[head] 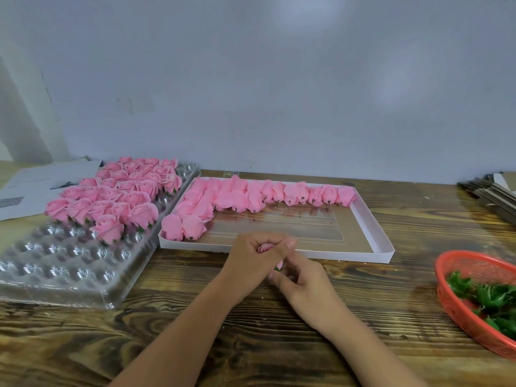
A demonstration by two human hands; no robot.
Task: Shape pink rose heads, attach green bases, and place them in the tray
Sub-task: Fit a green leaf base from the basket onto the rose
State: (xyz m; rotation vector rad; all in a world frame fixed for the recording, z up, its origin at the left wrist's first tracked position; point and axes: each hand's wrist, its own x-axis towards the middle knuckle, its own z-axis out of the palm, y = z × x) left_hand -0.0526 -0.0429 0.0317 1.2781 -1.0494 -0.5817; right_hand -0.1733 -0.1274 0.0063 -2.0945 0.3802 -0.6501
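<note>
Printed paper sheets (42,185) far left, stacked cardboard pieces (491,194) far right, on the wooden table (251,331).

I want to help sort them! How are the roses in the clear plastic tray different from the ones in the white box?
The tray roses look open and round with curled petals; the box roses look closed and folded. Tray roses stand upright in cups; box roses lie on their sides in rows. Green shows under the tray roses; dark tips under the box ones. Both are pink.

Table (279,344): dark-stained wood, pronounced grain, low sheen. Cell tray (64,263): clear glossy plastic, moulded. Flat box (374,227): matt white card walls. Basket (458,308): orange plastic mesh. Rose heads (111,196): matt pink, soft-looking petals. Wall (279,79): smooth, matt.
</note>
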